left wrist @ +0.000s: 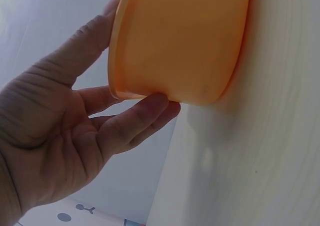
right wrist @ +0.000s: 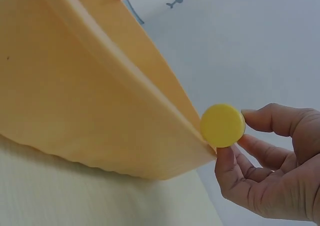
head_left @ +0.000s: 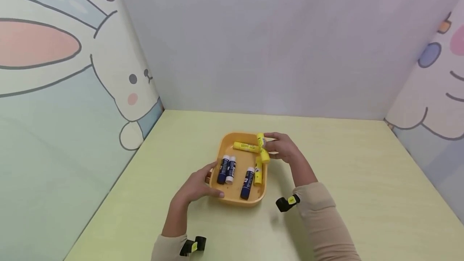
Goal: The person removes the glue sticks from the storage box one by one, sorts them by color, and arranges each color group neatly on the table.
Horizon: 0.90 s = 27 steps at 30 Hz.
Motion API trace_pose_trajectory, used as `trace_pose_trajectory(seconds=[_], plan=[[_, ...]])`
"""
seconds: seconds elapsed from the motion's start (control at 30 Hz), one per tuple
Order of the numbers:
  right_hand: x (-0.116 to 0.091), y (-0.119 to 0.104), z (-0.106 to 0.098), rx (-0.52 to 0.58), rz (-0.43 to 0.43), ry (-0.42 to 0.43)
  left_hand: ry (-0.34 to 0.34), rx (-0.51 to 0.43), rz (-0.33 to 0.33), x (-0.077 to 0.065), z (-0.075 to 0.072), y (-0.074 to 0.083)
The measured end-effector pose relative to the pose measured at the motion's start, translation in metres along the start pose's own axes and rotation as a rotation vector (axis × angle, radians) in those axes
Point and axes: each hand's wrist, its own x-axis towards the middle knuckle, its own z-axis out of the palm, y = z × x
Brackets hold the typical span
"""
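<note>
My right hand (head_left: 284, 147) pinches a yellow glue stick (head_left: 263, 149) between thumb and fingertips over the right rim of an orange plastic basket (head_left: 235, 201). In the right wrist view the round end of that yellow stick (right wrist: 222, 126) faces the camera, beside the basket's rim. My left hand (head_left: 195, 185) holds the basket's near left corner, thumb at the rim and fingers against the outer wall (left wrist: 175, 45). Inside lie a yellow glue stick (head_left: 245, 147) across the back, another yellow one (head_left: 258, 171) along the right side, and several dark blue and white glue sticks (head_left: 247, 183).
The basket stands on a pale yellow wood-grain table (head_left: 362, 180). A plain grey-white wall (head_left: 261, 43) rises behind it, and a wall with a rabbit drawing (head_left: 112, 59) borders the left side. Each sleeve cuff carries a small black wrist camera (head_left: 288, 203).
</note>
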Motion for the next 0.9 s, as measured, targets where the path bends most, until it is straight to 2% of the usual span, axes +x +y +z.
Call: trace_pose_trajectory(seconds=[0.47, 0.9], plan=[[0.008, 0.018, -0.023, 0.028, 0.005, 0.079, -0.002, 0.017, 0.001, 0.001, 0.001, -0.003], [0.018, 0.037, -0.041, 0.062, 0.066, 0.168, -0.01, 0.003, 0.021, 0.003, 0.002, -0.003]])
